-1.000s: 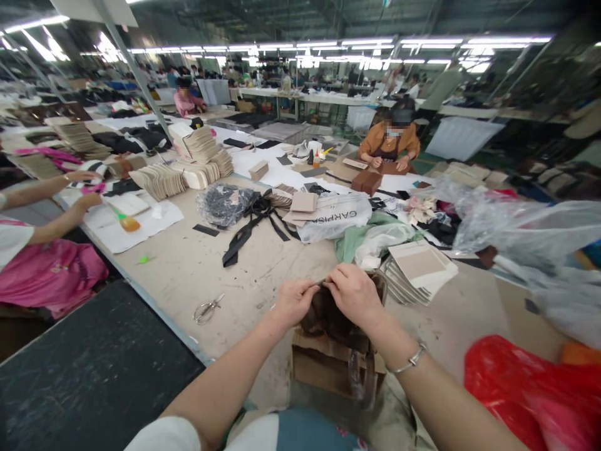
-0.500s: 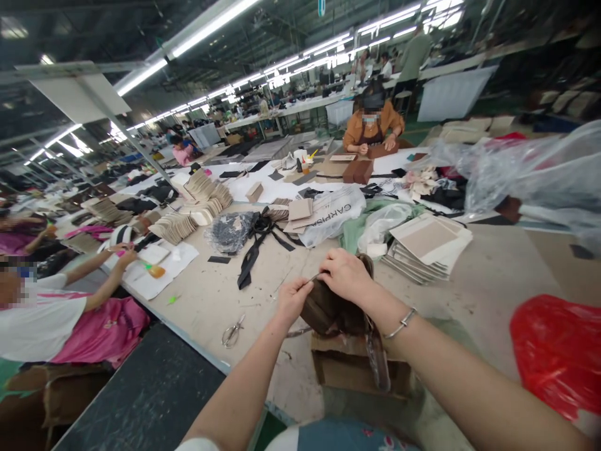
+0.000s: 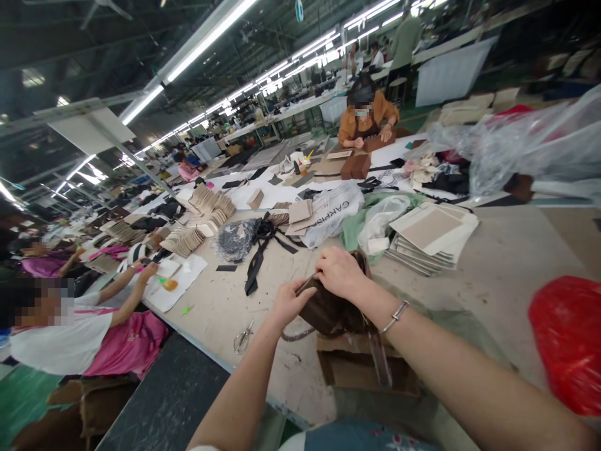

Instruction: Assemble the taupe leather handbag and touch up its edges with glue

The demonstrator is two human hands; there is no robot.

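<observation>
My left hand [image 3: 290, 302] and my right hand [image 3: 339, 271] are both closed on a dark brown leather piece [image 3: 328, 310], gripping its top edge. The piece rests on a brown cardboard box [image 3: 357, 369] at the near edge of the worktable [image 3: 507, 263]. A dark strap [image 3: 379, 363] hangs down from the piece over the box front. My right wrist wears a metal bracelet [image 3: 394, 316]. Scissors [image 3: 243, 338] lie on the table left of my left hand.
A stack of grey boards [image 3: 429, 235] sits beyond my hands, with a white printed bag [image 3: 331, 216] and black ribbons [image 3: 263, 244] farther left. A red plastic bag [image 3: 566, 341] lies at right. A person in pink works at left; another in orange sits across.
The camera has swung left and tilted up. My hands keep their hold on the brown piece, with the left hand now lower along its edge.
</observation>
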